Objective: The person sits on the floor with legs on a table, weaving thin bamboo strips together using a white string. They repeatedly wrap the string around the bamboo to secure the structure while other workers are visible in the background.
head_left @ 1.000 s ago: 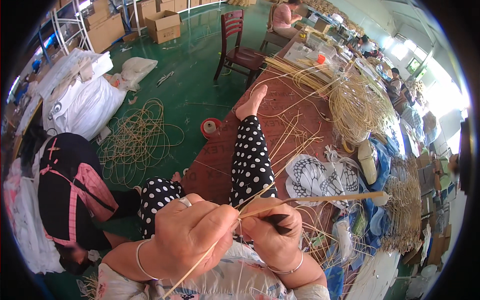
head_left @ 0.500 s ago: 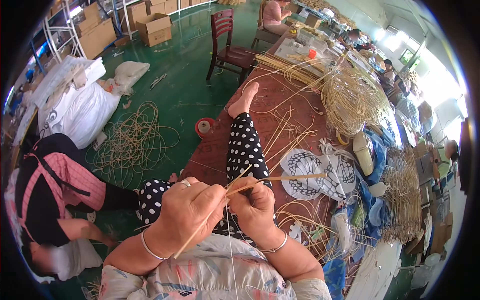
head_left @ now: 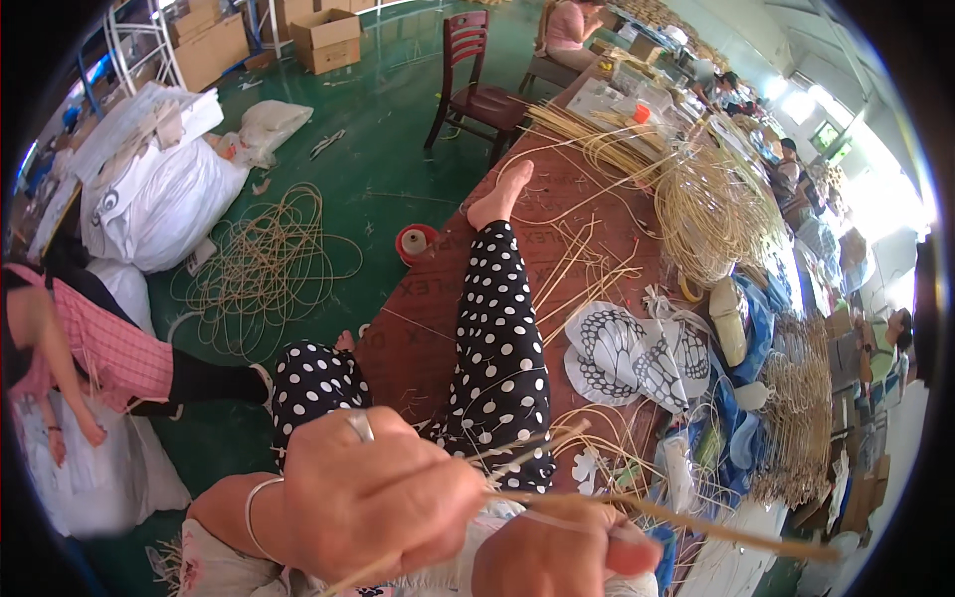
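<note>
Your left hand [head_left: 373, 497] and right hand [head_left: 557, 552], half cut off below, both clench one rattan strip [head_left: 676, 517].

A weaving workshop with a green floor [head_left: 398, 129]: loose cane coils [head_left: 264, 264] lie on it, cane strips [head_left: 587, 264] and woven wire-like frames [head_left: 711, 204] crowd a long brown table [head_left: 587, 214], cardboard boxes [head_left: 323, 28] and stuffed white sacks [head_left: 164, 204] line the wall, and other workers [head_left: 572, 25] sit at benches further back.
</note>
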A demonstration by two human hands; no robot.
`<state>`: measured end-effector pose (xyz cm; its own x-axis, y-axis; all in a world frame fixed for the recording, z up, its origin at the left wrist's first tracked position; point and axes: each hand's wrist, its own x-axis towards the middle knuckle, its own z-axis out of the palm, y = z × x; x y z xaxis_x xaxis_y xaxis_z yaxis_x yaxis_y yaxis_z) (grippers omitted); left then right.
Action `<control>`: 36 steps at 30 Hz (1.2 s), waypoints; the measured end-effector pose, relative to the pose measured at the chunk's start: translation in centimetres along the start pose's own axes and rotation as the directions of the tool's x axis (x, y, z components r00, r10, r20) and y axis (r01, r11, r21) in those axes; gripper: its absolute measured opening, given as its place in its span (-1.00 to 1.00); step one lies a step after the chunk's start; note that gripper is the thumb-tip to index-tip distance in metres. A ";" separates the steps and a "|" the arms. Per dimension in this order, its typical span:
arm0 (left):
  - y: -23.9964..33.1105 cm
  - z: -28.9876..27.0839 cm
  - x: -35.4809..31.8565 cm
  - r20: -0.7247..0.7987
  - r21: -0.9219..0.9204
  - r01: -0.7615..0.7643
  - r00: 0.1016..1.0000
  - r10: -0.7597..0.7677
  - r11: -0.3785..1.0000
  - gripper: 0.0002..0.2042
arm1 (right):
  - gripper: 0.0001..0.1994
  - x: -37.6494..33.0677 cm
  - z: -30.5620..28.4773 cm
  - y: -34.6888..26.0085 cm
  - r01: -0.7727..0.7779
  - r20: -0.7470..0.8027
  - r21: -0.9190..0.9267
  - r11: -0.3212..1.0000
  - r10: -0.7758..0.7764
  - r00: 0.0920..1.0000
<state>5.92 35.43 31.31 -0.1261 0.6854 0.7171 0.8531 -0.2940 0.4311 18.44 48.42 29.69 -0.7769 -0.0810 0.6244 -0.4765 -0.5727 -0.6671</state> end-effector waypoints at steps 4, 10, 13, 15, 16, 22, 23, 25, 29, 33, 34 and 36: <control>1.0 -0.4 0.5 0.000 -0.041 -0.008 1.000 0.008 0.999 -0.78 | -0.85 0.4 0.1 -0.8 0.072 0.036 -0.369 0.927 -0.063 0.997; 1.0 -0.6 -0.3 -0.049 -0.060 -0.034 0.998 0.031 0.998 -0.79 | -0.79 0.5 -0.3 -0.7 0.093 0.059 -0.955 0.282 -0.124 0.991; 1.2 -0.7 0.6 0.017 -0.057 -0.008 1.000 0.009 0.998 -0.78 | -0.76 0.3 0.2 -0.8 0.006 -0.002 -0.999 0.047 -0.157 0.988; 0.7 -0.5 -0.3 0.024 0.013 0.015 1.000 -0.015 1.000 -0.80 | -0.73 0.3 -0.3 0.1 -0.019 -0.028 -0.998 0.054 -0.175 0.984; 0.3 -0.1 -0.8 0.026 0.047 0.026 0.999 -0.027 0.999 -0.80 | -0.72 0.3 -0.9 0.8 -0.029 -0.042 -0.997 0.075 -0.186 0.982; -4.5 3.2 -1.4 0.040 0.086 0.207 0.977 -0.211 0.974 -0.93 | -0.73 0.4 -6.0 5.0 -0.174 -0.202 -0.977 0.124 -0.275 0.940; -4.5 3.2 -1.4 0.026 0.067 0.218 0.975 -0.220 0.974 -0.92 | -0.74 0.4 -6.0 5.0 -0.167 -0.209 -0.972 0.168 -0.272 0.939; -4.2 3.1 -1.2 -0.003 0.030 0.239 0.971 -0.239 0.971 -0.92 | -0.74 0.0 -5.8 5.0 -0.137 -0.195 -0.964 0.227 -0.256 0.947; -3.6 2.0 -0.5 0.027 -0.086 0.275 0.961 -0.274 0.958 -0.89 | -0.75 0.0 -5.4 2.6 0.064 0.039 -0.992 0.111 -0.207 0.978; -3.0 1.1 -0.2 0.082 -0.234 0.327 0.945 -0.317 0.916 -0.82 | -0.48 0.2 -4.5 -1.3 0.094 0.107 -0.991 -0.092 -0.156 0.982; -3.0 0.9 -0.2 0.099 -0.261 0.333 0.943 -0.318 0.906 -0.81 | -0.53 0.2 -4.4 -1.8 0.087 0.111 -0.984 -0.159 -0.153 0.982; -2.8 0.9 0.1 0.140 -0.320 0.351 0.936 -0.322 0.880 -0.79 | -0.59 0.1 -4.3 -2.9 0.061 0.111 -0.952 -0.300 -0.153 0.982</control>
<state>4.00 36.92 29.62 -0.3221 0.8298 0.4558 0.5442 -0.2317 0.8064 17.98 53.55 29.93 -0.6441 -0.0827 0.7605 -0.2968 0.9433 -0.1487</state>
